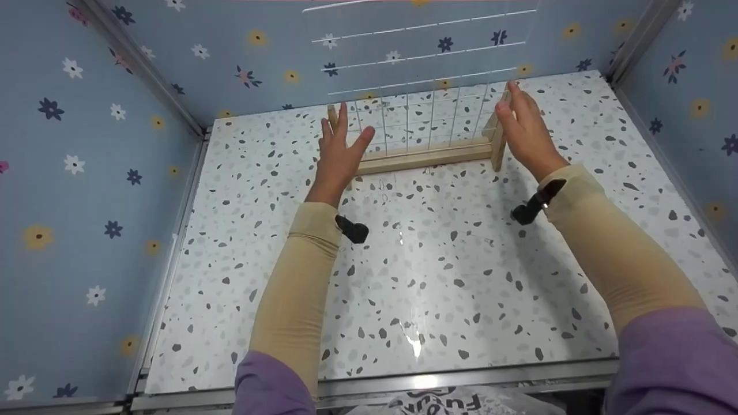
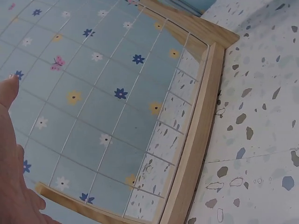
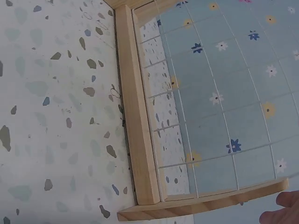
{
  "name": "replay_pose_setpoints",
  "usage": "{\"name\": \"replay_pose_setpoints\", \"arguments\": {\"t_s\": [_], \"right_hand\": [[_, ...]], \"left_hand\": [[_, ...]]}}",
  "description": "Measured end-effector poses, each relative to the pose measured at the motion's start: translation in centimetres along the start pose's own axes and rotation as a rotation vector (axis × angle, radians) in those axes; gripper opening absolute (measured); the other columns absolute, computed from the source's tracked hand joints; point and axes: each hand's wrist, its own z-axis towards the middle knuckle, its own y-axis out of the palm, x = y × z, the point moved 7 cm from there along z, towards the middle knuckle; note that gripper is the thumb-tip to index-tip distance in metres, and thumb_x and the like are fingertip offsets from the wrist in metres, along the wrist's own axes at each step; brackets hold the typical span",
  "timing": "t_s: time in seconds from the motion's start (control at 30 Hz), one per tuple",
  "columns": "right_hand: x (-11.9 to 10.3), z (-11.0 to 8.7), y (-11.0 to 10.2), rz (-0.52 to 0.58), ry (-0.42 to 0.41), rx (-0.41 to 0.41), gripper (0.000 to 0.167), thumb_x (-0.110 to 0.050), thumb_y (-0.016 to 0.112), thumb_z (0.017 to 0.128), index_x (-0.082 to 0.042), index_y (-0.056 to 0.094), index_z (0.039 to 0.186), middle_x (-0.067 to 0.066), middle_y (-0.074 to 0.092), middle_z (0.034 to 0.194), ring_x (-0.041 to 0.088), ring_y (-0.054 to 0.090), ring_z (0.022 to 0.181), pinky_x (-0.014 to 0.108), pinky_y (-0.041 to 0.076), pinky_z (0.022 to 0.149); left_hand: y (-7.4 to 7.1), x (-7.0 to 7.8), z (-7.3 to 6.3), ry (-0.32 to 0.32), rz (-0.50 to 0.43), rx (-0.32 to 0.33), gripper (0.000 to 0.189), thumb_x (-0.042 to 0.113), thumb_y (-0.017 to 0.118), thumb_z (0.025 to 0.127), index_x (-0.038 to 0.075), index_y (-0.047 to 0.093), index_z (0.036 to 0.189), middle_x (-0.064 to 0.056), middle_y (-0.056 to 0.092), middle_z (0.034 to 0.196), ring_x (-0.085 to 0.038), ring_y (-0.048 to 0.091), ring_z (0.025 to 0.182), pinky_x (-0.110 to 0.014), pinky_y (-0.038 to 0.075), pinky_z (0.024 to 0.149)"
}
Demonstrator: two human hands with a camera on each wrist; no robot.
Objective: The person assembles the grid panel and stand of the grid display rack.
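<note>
A white wire grid [image 1: 407, 124] stands upright in a pale wooden base, whose front bar [image 1: 426, 159] lies along the table. My left hand [image 1: 339, 158] is at the left end, fingers straight and spread, overlapping the left wooden end piece [image 1: 332, 115]. At the other end my right hand [image 1: 529, 129] has its fingers extended upward beside the right wooden end piece [image 1: 499, 147]. Both palms face inward. In the left wrist view the left hand [image 2: 14, 172] appears beside the grid; in the right wrist view only fingertips [image 3: 282, 210] show near the end piece's tip.
The speckled white table [image 1: 415, 259] extends in front of the rack. Blue flowered panels [image 1: 104, 202] enclose the back and both sides. A metal rail [image 1: 461, 374] runs along the front edge, with printed white material [image 1: 444, 402] below it.
</note>
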Motion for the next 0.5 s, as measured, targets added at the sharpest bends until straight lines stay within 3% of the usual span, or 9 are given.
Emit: {"name": "replay_pose_setpoints", "arguments": {"t_s": [0.13,0.27,0.5], "right_hand": [[0.1,-0.5,0.6,-0.094,0.002,-0.002,0.072,-0.070,0.031,0.100,-0.046,0.003,0.161,0.002,-0.010,0.170,0.032,-0.005,0.154,0.064,0.001,0.120],[0.3,-1.1,1.6,-0.212,0.006,-0.011,0.077,-0.075,0.034,0.097,-0.046,0.003,0.161,-0.002,-0.020,0.168,0.030,-0.020,0.152,0.068,-0.005,0.117],[0.0,-2.2,3.9,-0.344,-0.085,-0.047,0.084,-0.077,0.040,0.094,-0.043,0.006,0.162,0.004,-0.021,0.167,0.032,-0.026,0.150,0.074,-0.011,0.111]], "left_hand": [[0.6,0.1,-0.6,0.000,0.160,0.022,0.090,0.087,0.039,0.086,0.054,-0.006,0.157,-0.002,-0.024,0.167,-0.044,-0.015,0.151,-0.074,-0.004,0.113],[1.6,-0.2,-1.3,0.008,0.315,0.048,0.096,0.095,0.035,0.078,0.057,-0.009,0.154,0.001,-0.031,0.164,-0.044,-0.023,0.148,-0.077,-0.007,0.110],[3.4,-0.9,-2.1,0.057,0.454,0.075,0.101,0.101,0.031,0.072,0.055,-0.004,0.156,-0.001,-0.036,0.162,-0.045,-0.028,0.146,-0.078,-0.015,0.106]]}}
